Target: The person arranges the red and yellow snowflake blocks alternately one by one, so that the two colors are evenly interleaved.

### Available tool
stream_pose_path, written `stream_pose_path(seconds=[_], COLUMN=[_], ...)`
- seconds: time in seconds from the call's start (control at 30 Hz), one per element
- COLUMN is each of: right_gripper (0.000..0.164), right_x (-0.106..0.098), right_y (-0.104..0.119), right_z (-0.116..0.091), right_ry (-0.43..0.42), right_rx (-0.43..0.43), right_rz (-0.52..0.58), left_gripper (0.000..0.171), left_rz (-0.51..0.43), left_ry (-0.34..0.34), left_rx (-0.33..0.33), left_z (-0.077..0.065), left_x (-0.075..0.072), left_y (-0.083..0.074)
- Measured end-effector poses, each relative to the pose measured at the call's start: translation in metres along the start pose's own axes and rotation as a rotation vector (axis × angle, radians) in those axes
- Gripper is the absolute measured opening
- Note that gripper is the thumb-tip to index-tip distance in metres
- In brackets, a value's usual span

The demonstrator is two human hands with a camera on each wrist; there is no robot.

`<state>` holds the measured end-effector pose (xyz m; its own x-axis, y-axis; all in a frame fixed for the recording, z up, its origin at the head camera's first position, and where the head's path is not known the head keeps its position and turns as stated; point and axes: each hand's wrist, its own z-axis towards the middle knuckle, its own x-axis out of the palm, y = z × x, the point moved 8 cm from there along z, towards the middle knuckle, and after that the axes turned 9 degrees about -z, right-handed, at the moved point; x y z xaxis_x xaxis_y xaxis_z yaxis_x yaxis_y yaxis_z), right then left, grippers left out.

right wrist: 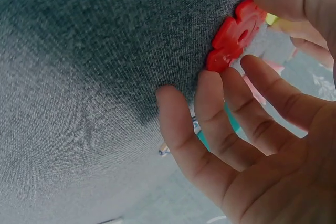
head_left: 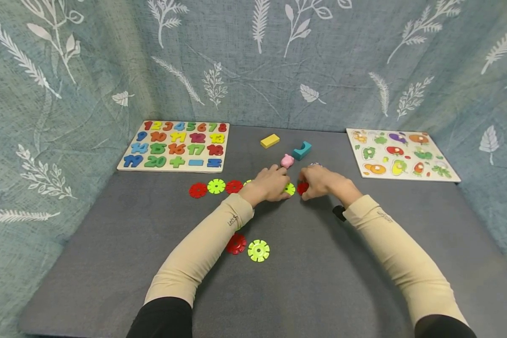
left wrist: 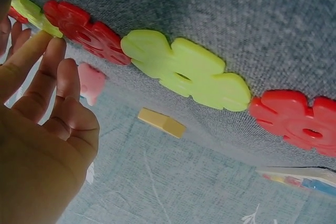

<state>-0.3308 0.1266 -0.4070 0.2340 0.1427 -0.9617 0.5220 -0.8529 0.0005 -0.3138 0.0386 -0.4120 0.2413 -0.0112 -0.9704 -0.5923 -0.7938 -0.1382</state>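
A row of notched, flower-shaped plastic discs runs across the table, red discs (head_left: 198, 190) alternating with yellow-green discs (head_left: 216, 186). My left hand (head_left: 269, 184) reaches over the row, covering part of it. Its thumb and fingers hold a yellow-green disc (left wrist: 34, 15) by the edges. Just to the right, my right hand (head_left: 318, 182) grips the end red disc (right wrist: 236, 34), thumb at one edge and fingertips at the opposite one. This disc lies right beside the yellow-green one. Nearer me, another red disc (head_left: 236, 244), partly behind the left sleeve, and a yellow-green disc (head_left: 258, 250) lie flat.
Behind the hands are a pink pig figure (head_left: 287, 161), a teal arch block (head_left: 302, 150) and a yellow block (head_left: 270, 141). A number puzzle board (head_left: 173, 170) lies back left, a vegetable puzzle board (head_left: 410, 177) back right. A patterned curtain (head_left: 236, 61) hangs behind the table.
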Motion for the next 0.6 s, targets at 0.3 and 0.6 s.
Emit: stream_pose_path(seconds=[0.3,0.6], right_gripper=[0.047,0.043], right_x=[-0.0011,-0.0027], right_y=[-0.0005,-0.0004], right_z=[0.0009,-0.0022], right_ry=[0.005,-0.022], right_rx=[-0.007,-0.033], right_rz=[-0.001,0.015], left_gripper=[0.046,0.046], left_rz=[-0.006,-0.006], left_ry=[-0.001,-0.005], left_rx=[-0.001,0.005], left_z=[0.0001,0.0000], left_x=[0.0002,0.0001], left_y=[0.0005,0.0000])
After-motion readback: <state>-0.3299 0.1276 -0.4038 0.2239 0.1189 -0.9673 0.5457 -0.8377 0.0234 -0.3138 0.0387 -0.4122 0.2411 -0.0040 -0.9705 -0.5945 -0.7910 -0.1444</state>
